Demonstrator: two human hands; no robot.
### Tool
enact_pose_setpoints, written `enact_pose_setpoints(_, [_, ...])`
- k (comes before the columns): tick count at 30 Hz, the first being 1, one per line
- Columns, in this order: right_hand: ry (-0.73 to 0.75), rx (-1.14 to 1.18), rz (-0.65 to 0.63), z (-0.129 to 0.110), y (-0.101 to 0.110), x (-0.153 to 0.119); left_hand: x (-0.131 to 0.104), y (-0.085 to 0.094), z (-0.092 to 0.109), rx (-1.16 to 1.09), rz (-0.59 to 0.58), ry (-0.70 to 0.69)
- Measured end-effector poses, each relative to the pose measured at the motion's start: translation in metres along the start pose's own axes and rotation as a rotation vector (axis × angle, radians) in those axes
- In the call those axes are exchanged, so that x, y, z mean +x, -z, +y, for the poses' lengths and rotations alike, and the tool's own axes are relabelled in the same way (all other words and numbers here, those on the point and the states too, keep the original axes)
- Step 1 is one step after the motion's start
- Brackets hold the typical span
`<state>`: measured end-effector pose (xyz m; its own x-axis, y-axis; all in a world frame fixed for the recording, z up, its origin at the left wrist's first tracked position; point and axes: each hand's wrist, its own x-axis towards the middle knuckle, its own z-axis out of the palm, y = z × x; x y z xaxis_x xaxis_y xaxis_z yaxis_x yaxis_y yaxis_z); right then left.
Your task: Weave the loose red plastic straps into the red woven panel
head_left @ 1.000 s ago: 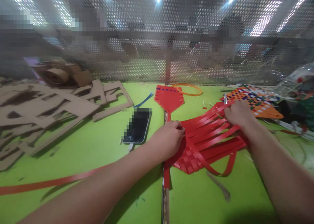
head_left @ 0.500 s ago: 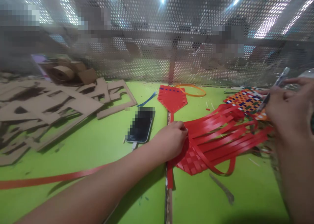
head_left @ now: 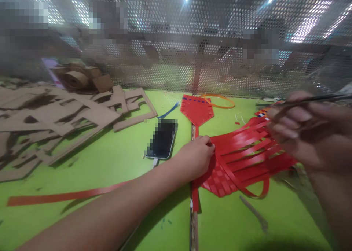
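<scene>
My left hand (head_left: 200, 156) is closed on the edge of a red woven strip piece (head_left: 220, 181), fingers bent at its top left. The piece has a checked weave at the lower left. Its loose red strips fan out to the right, one curling into a loop below. My right hand (head_left: 299, 130), blurred, is above the far ends of these strips with its fingers wrapped round a slim, dark, pen-like tool (head_left: 310, 99). Whether it touches the strips I cannot tell. A finished-looking red woven pentagon (head_left: 197, 110) with a blue-dashed top lies beyond my left hand.
Brown cardboard offcuts (head_left: 82, 111) are heaped at the left, with a tape roll (head_left: 75, 78) behind. A phone (head_left: 162, 141) with a cable lies left of centre on the green table (head_left: 132, 141). An orange loop (head_left: 220, 101) lies near the perforated metal screen (head_left: 165, 56).
My right hand has moved left, and the tool in it has turned from upright to nearly level. The orange patterned weave is now mostly covered. My left hand keeps its hold.
</scene>
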<state>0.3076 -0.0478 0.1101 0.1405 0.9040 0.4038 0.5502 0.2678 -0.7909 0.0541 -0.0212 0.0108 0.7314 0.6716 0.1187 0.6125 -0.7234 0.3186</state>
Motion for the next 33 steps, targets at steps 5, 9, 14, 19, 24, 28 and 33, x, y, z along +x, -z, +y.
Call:
enact_pose_setpoints(5, [-0.249, 0.564, -0.289, 0.017, -0.045, -0.017, 0.000, -0.004, -0.002, -0.005, 0.000, -0.034])
enact_pose_setpoints(9, [-0.314, 0.659, -0.399, 0.046, -0.054, -0.019, -0.002, -0.002, -0.002, -0.018, 0.002, -0.031])
enact_pose_setpoints(14, [-0.431, 0.617, -0.663, 0.062, -0.060, -0.021, -0.005, 0.003, -0.001, -0.061, 0.000, 0.000])
enact_pose_setpoints(19, [-0.405, 0.546, -0.783, 0.067, -0.062, -0.025, -0.004, 0.002, 0.002, -0.144, 0.050, 0.049])
enact_pose_setpoints(24, [-0.393, 0.541, -0.844, 0.067, -0.060, -0.025, -0.002, 0.001, 0.005, -0.161, 0.062, 0.096])
enact_pose_setpoints(28, [-0.371, 0.616, -0.765, 0.070, -0.058, -0.022, -0.001, 0.002, 0.006, -0.177, 0.068, 0.121])
enact_pose_setpoints(33, [-0.236, 0.358, -0.751, 0.070, -0.051, -0.021, 0.002, 0.001, -0.001, -0.204, 0.087, 0.080])
